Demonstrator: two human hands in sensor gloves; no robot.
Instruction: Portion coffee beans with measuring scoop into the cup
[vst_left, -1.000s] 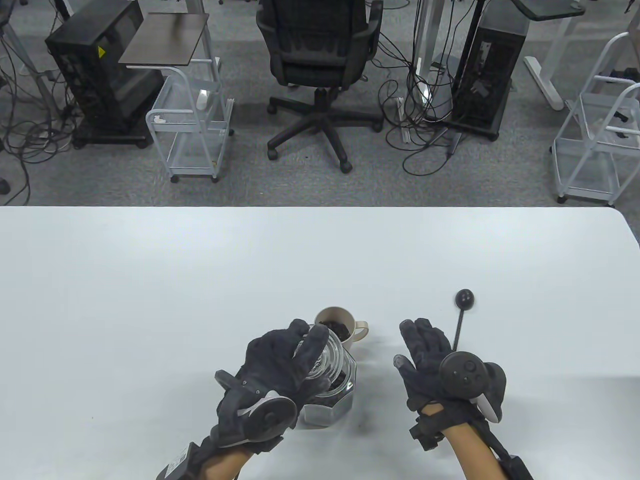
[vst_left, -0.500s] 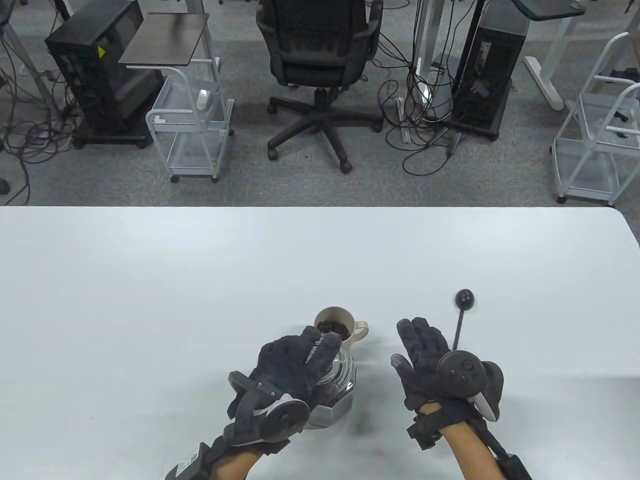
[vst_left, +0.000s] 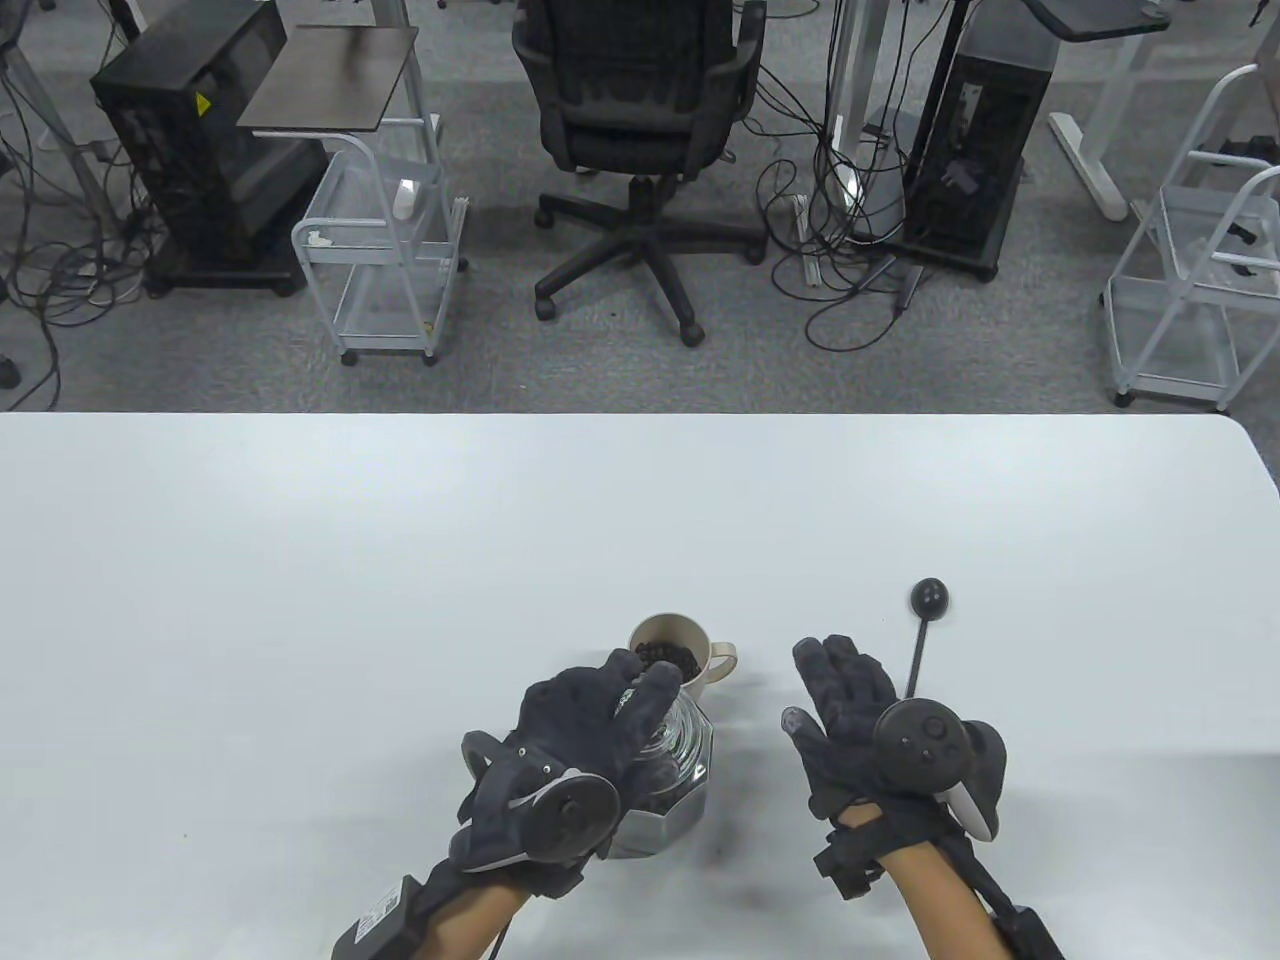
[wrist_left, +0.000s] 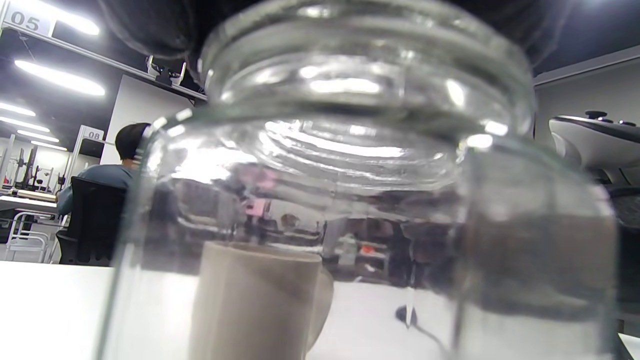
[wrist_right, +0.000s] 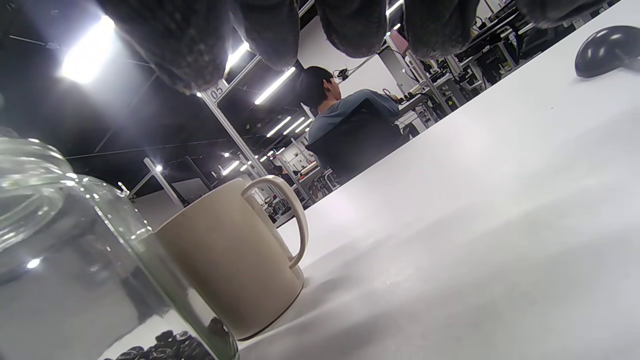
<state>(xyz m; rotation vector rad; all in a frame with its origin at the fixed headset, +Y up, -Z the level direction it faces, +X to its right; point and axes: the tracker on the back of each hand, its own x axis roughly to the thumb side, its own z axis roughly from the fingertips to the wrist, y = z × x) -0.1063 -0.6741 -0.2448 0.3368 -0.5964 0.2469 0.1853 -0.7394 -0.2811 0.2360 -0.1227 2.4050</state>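
Note:
A glass jar (vst_left: 692, 762) with coffee beans at its bottom stands near the table's front, filling the left wrist view (wrist_left: 350, 200). My left hand (vst_left: 605, 712) lies over the jar's mouth with its fingers curled round the top. Just behind the jar stands a beige cup (vst_left: 665, 625) holding dark beans (vst_left: 672, 656), its handle to the right; it also shows in the right wrist view (wrist_right: 230, 265). My right hand (vst_left: 840, 685) rests flat on the table right of the jar, fingers straight and empty. The black measuring scoop (vst_left: 929, 597) lies beside it, handle pointing toward me.
The white table (vst_left: 300, 600) stretches wide to the left and back. Beyond its far edge are an office chair (vst_left: 640, 110), wire carts (vst_left: 385, 250) and computer towers on the floor. A seated person (wrist_right: 345, 115) shows in the background of the wrist views.
My left hand has slid right from the jar's side onto its mouth, covering the opening. The right hand, cup and scoop have stayed in place.

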